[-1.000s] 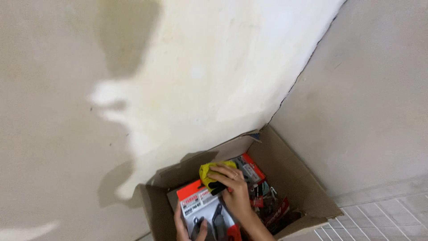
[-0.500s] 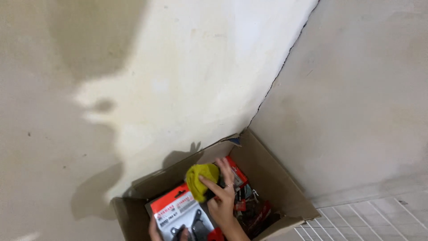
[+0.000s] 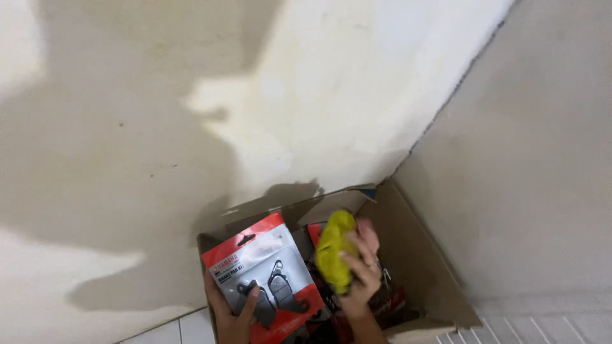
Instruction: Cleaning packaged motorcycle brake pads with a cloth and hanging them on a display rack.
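Left hand (image 3: 233, 312), fingers closed on a red-and-clear blister pack (image 3: 268, 274), tilted at the left side of an open cardboard box (image 3: 427, 267). Right hand (image 3: 360, 267), fingers gripping a yellow cloth (image 3: 335, 251) above red packets (image 3: 389, 299) inside. Box sits in the wall corner (image 3: 408, 159).

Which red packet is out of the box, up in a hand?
The red and clear packet in the left hand, with dark parts showing through. The other red packets lie inside the box, under the right hand.
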